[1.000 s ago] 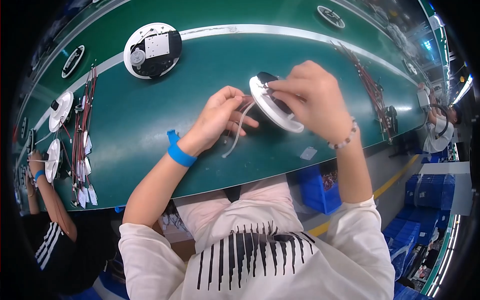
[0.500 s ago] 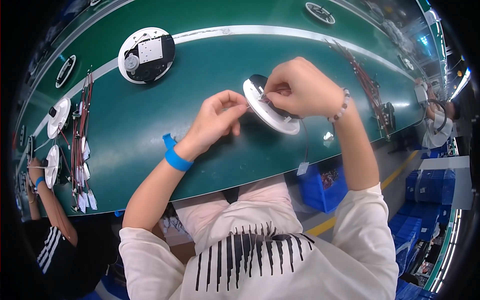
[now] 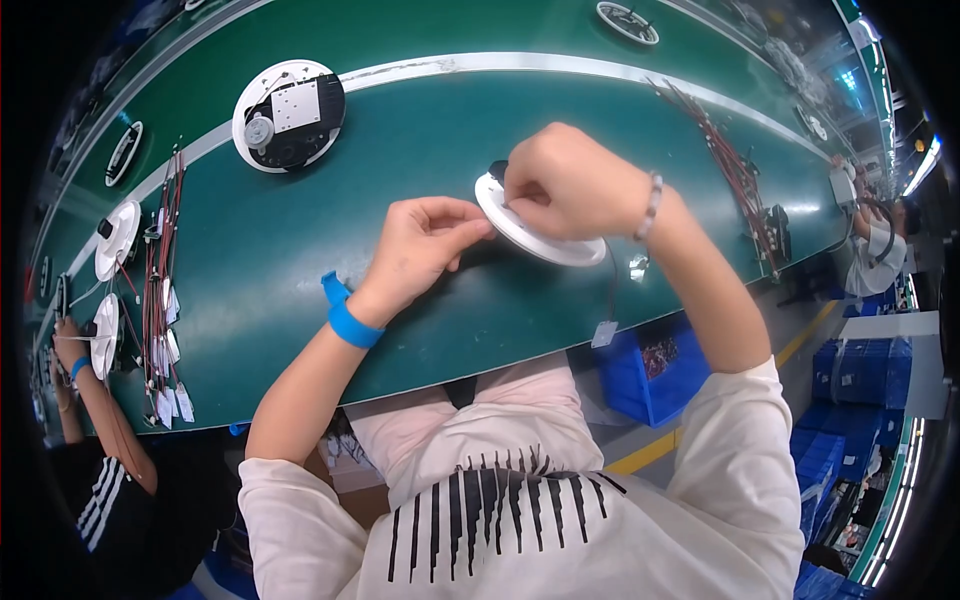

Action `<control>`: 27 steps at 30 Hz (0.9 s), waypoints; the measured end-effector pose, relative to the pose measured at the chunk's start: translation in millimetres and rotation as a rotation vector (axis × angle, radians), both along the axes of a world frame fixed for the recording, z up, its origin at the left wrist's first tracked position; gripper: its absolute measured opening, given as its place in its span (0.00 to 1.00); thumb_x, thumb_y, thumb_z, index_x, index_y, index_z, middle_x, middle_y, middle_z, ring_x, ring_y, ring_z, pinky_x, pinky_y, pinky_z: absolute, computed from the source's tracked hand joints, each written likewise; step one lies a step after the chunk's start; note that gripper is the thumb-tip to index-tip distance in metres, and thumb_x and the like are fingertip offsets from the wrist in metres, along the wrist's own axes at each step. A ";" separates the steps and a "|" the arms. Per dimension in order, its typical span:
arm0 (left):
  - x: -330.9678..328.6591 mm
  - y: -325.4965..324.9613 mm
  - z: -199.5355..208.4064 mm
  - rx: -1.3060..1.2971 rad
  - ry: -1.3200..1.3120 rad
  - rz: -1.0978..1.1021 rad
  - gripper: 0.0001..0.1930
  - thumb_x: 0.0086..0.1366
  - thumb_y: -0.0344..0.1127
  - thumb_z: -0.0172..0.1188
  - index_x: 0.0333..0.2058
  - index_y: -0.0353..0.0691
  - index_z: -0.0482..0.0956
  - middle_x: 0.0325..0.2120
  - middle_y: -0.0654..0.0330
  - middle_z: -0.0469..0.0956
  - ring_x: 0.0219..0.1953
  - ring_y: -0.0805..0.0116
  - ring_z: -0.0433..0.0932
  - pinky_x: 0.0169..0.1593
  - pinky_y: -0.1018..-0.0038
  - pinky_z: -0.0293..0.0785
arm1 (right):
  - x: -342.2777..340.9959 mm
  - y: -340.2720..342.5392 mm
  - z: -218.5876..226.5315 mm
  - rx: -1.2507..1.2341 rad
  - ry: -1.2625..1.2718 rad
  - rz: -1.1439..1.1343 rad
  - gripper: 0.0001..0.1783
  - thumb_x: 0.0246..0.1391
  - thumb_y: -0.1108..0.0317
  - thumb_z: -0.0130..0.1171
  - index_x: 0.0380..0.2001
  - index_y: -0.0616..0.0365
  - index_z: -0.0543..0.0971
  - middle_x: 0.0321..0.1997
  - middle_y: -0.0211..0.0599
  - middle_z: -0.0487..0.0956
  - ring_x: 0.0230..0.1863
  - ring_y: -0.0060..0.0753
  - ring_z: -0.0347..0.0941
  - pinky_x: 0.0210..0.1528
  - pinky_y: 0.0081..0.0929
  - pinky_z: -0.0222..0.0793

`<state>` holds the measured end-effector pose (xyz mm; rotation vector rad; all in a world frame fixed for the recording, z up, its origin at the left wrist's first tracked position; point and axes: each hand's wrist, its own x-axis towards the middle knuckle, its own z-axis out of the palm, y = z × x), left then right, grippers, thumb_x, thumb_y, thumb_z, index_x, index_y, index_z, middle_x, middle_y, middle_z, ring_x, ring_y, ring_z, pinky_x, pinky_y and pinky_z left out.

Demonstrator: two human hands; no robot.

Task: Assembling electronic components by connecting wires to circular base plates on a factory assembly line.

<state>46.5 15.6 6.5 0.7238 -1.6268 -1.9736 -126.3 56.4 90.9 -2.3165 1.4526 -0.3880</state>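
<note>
- Near the middle of the green table [image 3: 350, 230], a white disc [image 3: 545, 247] is tilted between two hands.
- The left hand [image 3: 415, 240] is at the disc's left edge. Its thumb and pointing finger come close together there. I cannot tell if they grip the rim, a wire or nothing.
- The right hand [image 3: 575, 185] is over the top of the disc, with its fingers bent in. The tips are hidden, so I cannot tell what they grip.
- A black part [image 3: 497, 170] shows at the disc's top, just beside the right hand.
- A thin wire [image 3: 613, 290] hangs below the disc's right end, and a pale tag [image 3: 604, 333] is at its low end, by the table's edge.
- A blue band [image 3: 352, 325] is on the left wrist, and beads [image 3: 652, 205] are on the right wrist.
- Up and to the left, well apart from the hands, a big round part [image 3: 295, 107] lies on the table. It is white and black.
- Red and dark wires [image 3: 160, 300] lie in a bunch at the left. More wires [image 3: 735, 175] lie at the right.
- A blue bin [image 3: 655, 385] is below the table's near edge.
- Far left, another person's hand [image 3: 70, 345] is beside a small white disc [image 3: 104, 335].
</note>
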 end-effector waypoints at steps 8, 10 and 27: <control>-3.4 3.9 -2.0 0.032 -0.025 0.032 0.09 0.52 0.29 0.56 0.31 0.30 0.75 0.24 0.61 0.75 0.20 0.82 0.69 0.20 0.88 0.62 | 1.8 9.7 -2.4 -0.211 0.121 -0.008 0.06 0.33 0.76 0.52 0.18 0.62 0.77 0.16 0.42 0.70 0.21 0.43 0.67 0.24 0.32 0.63; -5.3 5.1 -0.1 0.059 0.013 0.028 0.09 0.54 0.29 0.55 0.34 0.31 0.74 0.24 0.62 0.75 0.19 0.84 0.66 0.20 0.89 0.60 | -3.9 7.5 5.1 -0.133 0.116 0.006 0.06 0.32 0.77 0.52 0.19 0.62 0.77 0.17 0.42 0.70 0.21 0.42 0.67 0.25 0.32 0.63; 4.1 -6.2 1.8 -0.529 -0.045 -0.055 0.09 0.55 0.27 0.51 0.35 0.32 0.75 0.24 0.58 0.76 0.18 0.76 0.70 0.23 0.82 0.67 | -26.2 -26.9 -16.5 -0.112 -0.122 -0.089 0.12 0.42 0.64 0.56 0.31 0.59 0.76 0.29 0.38 0.76 0.32 0.26 0.71 0.35 0.16 0.64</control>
